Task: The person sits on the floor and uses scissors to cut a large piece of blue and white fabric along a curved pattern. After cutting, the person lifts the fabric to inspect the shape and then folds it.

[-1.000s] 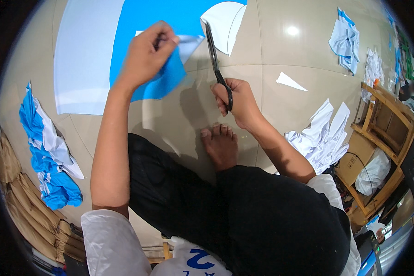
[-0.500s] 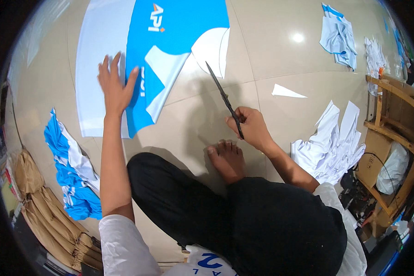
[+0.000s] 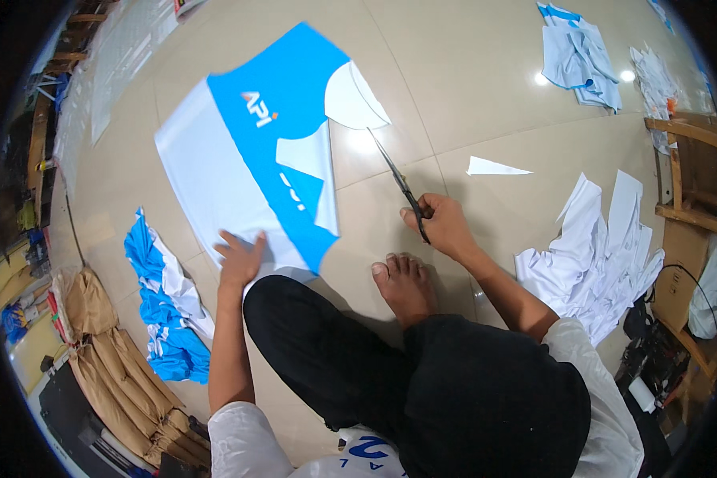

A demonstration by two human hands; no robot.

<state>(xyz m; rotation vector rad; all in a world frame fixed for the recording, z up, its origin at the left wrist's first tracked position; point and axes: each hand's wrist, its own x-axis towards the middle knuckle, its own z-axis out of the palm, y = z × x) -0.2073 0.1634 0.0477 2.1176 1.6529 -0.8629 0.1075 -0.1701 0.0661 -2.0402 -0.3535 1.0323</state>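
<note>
My right hand (image 3: pixel 444 227) grips black-handled scissors (image 3: pixel 407 191), their blades together and pointing up and left. Just beyond the scissors' tip is the white rounded piece (image 3: pixel 354 97) at the edge of a blue-and-pale fabric panel (image 3: pixel 207 163). The panel lies on the tiled floor, with one corner folded over to show its pale underside (image 3: pixel 304 154). My left hand (image 3: pixel 241 259) rests on the panel's near pale part with its fingers spread, close to my knee.
Left of me lies a crumpled blue-and-white cloth pile (image 3: pixel 163 307) beside brown wrapped bundles (image 3: pixel 115 350). To the right are a white triangular scrap (image 3: pixel 494 166), heaped white scraps (image 3: pixel 589 251) and a wooden frame (image 3: pixel 693 215). Folded pale-blue pieces (image 3: pixel 577 60) lie farther off.
The fabric panel has turned and slid nearer to me. My left hand has moved down along it toward my knee. My right hand still holds the scissors in nearly the same place.
</note>
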